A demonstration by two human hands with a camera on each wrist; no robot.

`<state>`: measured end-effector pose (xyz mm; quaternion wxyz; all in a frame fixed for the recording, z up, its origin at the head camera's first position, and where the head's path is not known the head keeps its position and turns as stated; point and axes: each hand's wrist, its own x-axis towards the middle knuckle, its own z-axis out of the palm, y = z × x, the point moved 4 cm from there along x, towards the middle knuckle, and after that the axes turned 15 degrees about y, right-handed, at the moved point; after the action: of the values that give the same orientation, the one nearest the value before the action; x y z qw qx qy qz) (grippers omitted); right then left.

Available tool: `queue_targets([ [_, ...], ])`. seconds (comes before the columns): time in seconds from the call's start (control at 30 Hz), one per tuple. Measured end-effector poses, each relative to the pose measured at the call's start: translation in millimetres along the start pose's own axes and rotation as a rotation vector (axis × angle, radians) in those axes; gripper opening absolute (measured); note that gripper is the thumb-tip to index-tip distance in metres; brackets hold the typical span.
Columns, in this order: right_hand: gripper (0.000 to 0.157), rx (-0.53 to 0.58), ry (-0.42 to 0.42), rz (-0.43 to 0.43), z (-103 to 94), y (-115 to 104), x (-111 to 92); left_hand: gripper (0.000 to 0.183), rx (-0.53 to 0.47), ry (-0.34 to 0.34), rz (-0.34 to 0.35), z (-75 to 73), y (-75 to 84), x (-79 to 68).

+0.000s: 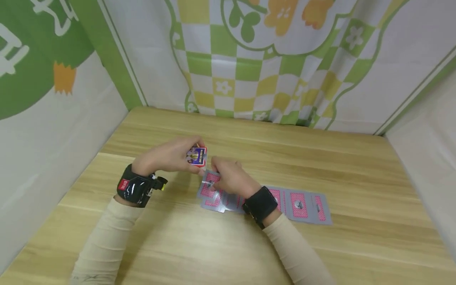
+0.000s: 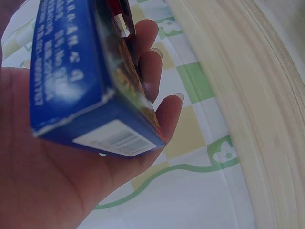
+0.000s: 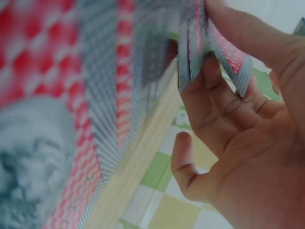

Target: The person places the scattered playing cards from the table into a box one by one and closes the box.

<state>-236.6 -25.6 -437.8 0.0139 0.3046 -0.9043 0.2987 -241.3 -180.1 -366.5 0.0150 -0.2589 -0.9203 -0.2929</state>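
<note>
Wooden table (image 1: pixel 192 241), checkered cloth (image 1: pixel 247 70) behind, bears overlapping cards (image 1: pixel 298 205).

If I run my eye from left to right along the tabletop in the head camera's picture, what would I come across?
Black left wristband → left hand → small box → right hand → black right wristband → the rightmost pink-and-grey card.

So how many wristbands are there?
2: left band, on the wrist of the left hand holding the box; right band, on the wrist of the right hand holding a card.
</note>
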Motion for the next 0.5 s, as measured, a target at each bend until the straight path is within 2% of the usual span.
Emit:
queue_targets([
  [0.13,0.044,-0.036,0.003,-0.024,-2.9,1.0,2.0,0.062,0.004,0.003,0.006,-1.7,1.9,1.9],
  [0.2,0.038,-0.019,-0.010,-0.047,-6.8,0.0,2.6,0.061,0.011,0.004,0.018,-2.4,3.1,2.2],
  [0.3,0.025,0.078,-0.034,-0.063,-19.2,-2.1,1.8,0.061,0.023,0.004,0.023,-2.8,3.8,1.3],
  [0.37,0.018,0.174,-0.033,-0.040,-31.5,-3.1,0.2,0.062,0.029,0.009,0.016,-3.4,3.5,0.3],
  [0.43,0.021,0.248,-0.009,0.007,-45.5,-3.1,-2.2,0.062,0.034,0.021,0.011,-3.6,2.8,-0.3],
  [0.5,0.032,0.320,0.034,0.061,-58.1,-1.8,-4.5,0.062,0.035,0.039,0.017,-3.5,2.5,-0.7],
])
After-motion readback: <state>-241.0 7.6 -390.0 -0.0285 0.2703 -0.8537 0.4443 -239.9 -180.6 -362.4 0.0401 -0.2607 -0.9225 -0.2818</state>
